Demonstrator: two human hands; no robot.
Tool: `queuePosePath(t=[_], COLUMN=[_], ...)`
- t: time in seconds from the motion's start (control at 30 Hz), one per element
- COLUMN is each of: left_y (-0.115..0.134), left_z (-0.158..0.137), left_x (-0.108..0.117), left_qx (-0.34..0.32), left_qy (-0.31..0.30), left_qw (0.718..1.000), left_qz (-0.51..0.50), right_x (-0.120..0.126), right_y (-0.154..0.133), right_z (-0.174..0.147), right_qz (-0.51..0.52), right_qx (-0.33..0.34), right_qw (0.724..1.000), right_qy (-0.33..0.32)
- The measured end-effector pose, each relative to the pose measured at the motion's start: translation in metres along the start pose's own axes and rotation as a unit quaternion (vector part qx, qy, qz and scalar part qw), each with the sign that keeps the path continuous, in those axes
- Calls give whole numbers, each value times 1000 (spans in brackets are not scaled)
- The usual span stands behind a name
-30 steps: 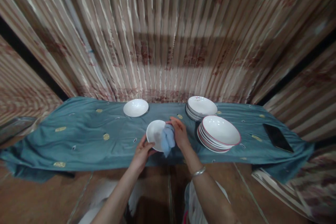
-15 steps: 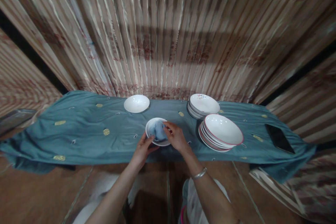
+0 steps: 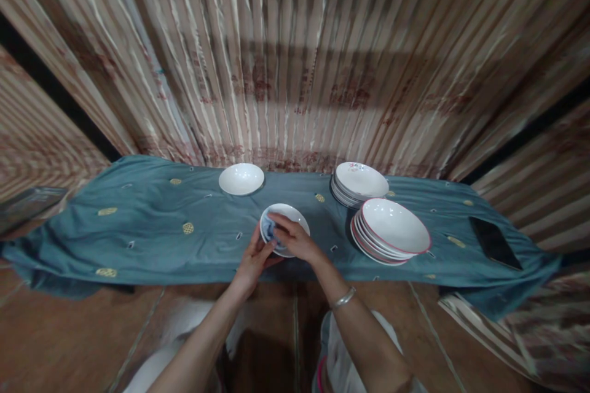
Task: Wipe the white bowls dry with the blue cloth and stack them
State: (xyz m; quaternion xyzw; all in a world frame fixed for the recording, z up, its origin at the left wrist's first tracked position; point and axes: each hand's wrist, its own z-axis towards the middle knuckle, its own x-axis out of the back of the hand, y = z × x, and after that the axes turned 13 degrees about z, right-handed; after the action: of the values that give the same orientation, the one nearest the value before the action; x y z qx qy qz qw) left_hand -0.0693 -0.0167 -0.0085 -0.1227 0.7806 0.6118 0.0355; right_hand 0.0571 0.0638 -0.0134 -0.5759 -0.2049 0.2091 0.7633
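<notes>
A white bowl [image 3: 298, 218] is held over the near middle of the cloth-covered table. My left hand [image 3: 254, 256] grips its left rim, thumb on the near inside edge and fingers underneath. Inside the bowl, my right hand [image 3: 295, 238] presses a light blue cloth [image 3: 268, 227] against the left inner wall; the fingers cover much of the cloth. Behind it a single white bowl [image 3: 241, 179] rests on the table. To the right stands a stack of white bowls with red rims [image 3: 394, 227].
Another stack of white dishes with a flower print [image 3: 360, 182] stands behind the red-rimmed one. A black phone-like slab [image 3: 495, 242] lies at the table's right end. The blue-green tablecloth [image 3: 157, 239] hangs over the edges. A pleated curtain [image 3: 286, 73] rises behind.
My right hand has moved left across the inside of the bowl with the cloth, which is now bunched at the left wall. My left hand keeps hold of the rim.
</notes>
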Motion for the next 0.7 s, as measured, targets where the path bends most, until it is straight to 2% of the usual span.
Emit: queuePosePath(t=[0.17,0.3,0.4,0.5,0.7], left_y=[-2,0,3,4,3], left_z=[0,0,-1,0,1], left_x=[2,1,0,0,-1], left_qx=[0,8,12,16,18], left_qy=[-3,0,2,12,19], left_qw=[1000,1000,1000,1000,1000], left_qz=[-1,-1,-4,1,8], right_x=[7,18,25,29,27], right_y=[-9,-7,-3,-4,-18], right_z=[-7,-11,-13,-16,-19], right_qz=[63,51,-20,-137,-356], right_qx=[-15,-44,-79,-89,-78], right_qw=[994,992,989,980,930], right_qy=[-82,-107,-123,-113,-40])
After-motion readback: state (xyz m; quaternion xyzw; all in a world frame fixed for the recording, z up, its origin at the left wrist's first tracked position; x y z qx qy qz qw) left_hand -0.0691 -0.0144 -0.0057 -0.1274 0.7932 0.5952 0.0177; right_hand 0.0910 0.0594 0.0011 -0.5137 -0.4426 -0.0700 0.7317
